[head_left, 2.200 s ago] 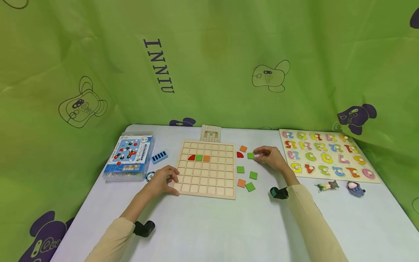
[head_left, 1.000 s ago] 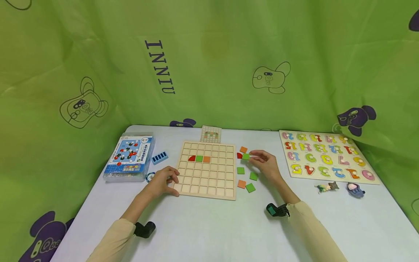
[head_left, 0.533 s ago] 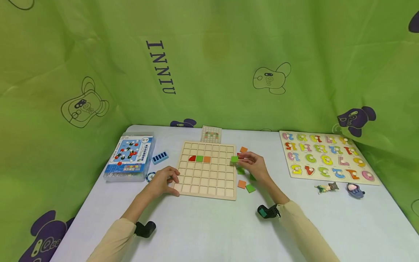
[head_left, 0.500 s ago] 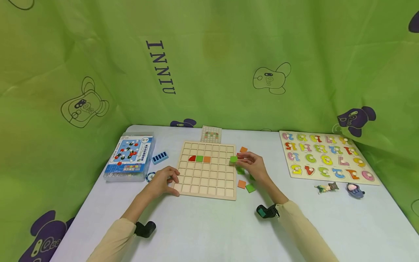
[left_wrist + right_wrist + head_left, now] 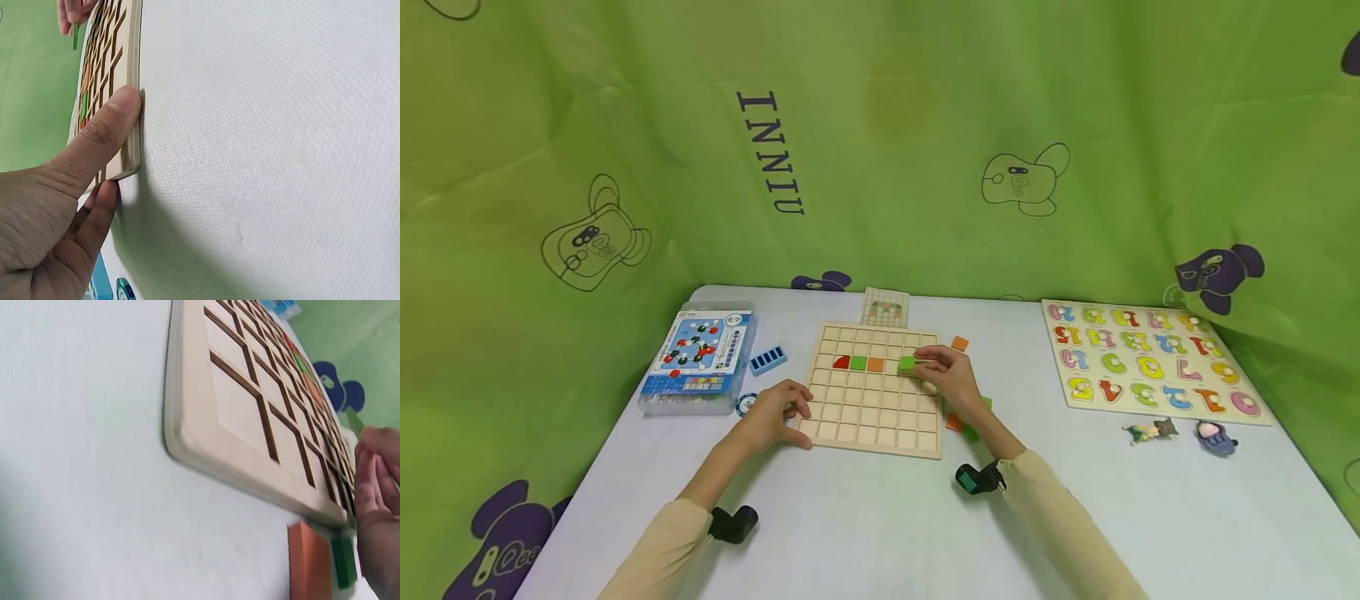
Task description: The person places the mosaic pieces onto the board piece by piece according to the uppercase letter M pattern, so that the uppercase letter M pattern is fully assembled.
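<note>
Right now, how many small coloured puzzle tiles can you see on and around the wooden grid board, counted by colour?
Green square tiles: 4, one pinched by the right hand
Orange square tiles: 3
Red quarter-circle tile: 1
Total: 8 in view; the right hand and arm may hide more.

A small flat green square tile [image 5: 907, 363] is pinched at its 3 o'clock edge, slightly tilted over the wooden grid board [image 5: 876, 417], in the second row. The pale square board lies flat on the bench, a red quarter-circle, green and orange tile already seated at the green tile's 9 o'clock.
</note>
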Action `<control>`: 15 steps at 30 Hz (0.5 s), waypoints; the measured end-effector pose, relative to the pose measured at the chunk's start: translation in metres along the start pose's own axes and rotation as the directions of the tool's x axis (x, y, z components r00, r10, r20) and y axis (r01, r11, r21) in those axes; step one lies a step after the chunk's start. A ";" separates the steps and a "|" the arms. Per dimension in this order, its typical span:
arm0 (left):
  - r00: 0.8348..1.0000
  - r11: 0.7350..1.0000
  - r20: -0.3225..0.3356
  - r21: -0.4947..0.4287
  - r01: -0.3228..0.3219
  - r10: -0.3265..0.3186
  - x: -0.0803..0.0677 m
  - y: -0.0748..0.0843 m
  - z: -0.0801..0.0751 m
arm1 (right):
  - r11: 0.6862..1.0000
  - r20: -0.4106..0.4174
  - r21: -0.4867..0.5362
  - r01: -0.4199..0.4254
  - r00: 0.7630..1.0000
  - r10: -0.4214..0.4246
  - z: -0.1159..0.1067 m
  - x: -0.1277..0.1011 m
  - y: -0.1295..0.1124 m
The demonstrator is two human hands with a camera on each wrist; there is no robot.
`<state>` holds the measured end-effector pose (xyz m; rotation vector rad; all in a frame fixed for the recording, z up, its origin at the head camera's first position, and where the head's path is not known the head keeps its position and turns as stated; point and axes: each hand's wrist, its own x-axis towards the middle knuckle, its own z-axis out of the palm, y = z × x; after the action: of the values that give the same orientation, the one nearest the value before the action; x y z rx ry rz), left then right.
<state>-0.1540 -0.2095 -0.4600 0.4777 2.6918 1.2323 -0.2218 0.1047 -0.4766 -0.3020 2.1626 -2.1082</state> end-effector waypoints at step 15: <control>1.000 1.000 0.000 0.007 -0.026 0.026 0.000 -0.001 0.000 | 0.991 -0.060 -0.137 -0.009 0.998 0.001 0.014 0.008 0.006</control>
<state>-0.1541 -0.2104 -0.4608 0.5158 2.6994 1.2293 -0.2271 0.0891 -0.4826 -0.2480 2.3449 -1.9948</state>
